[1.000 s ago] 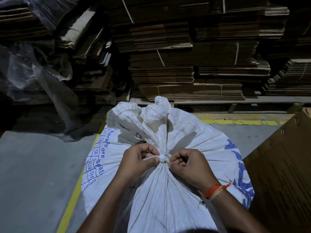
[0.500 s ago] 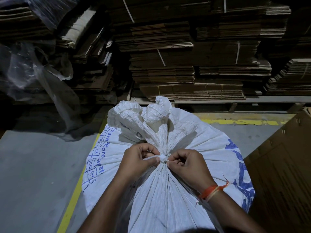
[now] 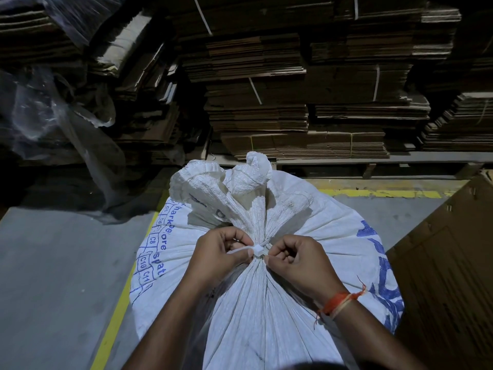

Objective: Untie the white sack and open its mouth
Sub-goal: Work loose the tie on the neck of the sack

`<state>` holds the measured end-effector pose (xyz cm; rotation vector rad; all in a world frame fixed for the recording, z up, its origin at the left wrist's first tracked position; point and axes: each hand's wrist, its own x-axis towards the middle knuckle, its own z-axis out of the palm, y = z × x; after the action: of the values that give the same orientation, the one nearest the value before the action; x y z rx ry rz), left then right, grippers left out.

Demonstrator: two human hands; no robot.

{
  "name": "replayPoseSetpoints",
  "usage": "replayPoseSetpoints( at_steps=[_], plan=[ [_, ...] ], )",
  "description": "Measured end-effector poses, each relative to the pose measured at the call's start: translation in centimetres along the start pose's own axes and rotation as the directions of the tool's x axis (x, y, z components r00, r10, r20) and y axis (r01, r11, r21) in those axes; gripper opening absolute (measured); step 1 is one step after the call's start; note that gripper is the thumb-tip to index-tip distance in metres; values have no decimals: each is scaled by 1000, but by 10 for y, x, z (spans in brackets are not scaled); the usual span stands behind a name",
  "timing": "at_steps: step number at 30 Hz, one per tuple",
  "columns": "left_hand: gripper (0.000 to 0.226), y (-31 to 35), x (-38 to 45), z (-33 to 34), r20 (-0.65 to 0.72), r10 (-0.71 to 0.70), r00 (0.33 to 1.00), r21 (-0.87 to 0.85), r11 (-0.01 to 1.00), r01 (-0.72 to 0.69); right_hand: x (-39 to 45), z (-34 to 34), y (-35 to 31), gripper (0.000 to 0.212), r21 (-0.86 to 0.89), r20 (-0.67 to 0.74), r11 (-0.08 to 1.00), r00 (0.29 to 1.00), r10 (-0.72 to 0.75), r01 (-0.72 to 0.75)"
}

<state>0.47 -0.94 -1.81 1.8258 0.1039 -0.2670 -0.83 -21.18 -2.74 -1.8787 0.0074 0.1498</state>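
The scene is dim. Light falls from above and behind the camera, so the white sack is the brightest area, faintly bluish. The cardboard stacks from 10 to 2 o'clock sink into near black. The plastic sheeting at 9 o'clock shows weak glare. Small shadows lie under the sack's folds. Focus is sharp centrally; wide-angle bending curves the edges, and the corners darken.

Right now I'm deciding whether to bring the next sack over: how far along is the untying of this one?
Early. Nothing looks finished: the white tie is cinched round the neck of the white sack. In hand: the left hand pinches the tie's loose tail, and the right hand works at its head. Left to do: free the tie, then spread the bunched mouth, which is closed.
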Motion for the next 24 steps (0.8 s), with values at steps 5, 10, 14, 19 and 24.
replayPoseSetpoints(
  at_steps=[5,10,14,19,24],
  plan=[
    [14,2,-1,0,2,-1,1000,-4,1000,1,-1,-4,-1,7,-86,-5,996,1000,-26,26],
    [14,2,-1,1,0,7,1000,1,1000,-7,-1,-1,0,7,-84,-15,996,1000,-25,24],
    [13,2,-1,1,10,6,1000,-10,1000,-6,-1,3,-1,10,-71,-33,997,999,-31,28],
    [15,-1,0,0,34,12,999,-43,999,-11,0,8,1,9,-34,-69,999,997,-28,26],
    [9,-1,2,1,50,20,999,-73,997,-17,-1,15,3,35,5,-49,998,997,-62,62]
  ],
)
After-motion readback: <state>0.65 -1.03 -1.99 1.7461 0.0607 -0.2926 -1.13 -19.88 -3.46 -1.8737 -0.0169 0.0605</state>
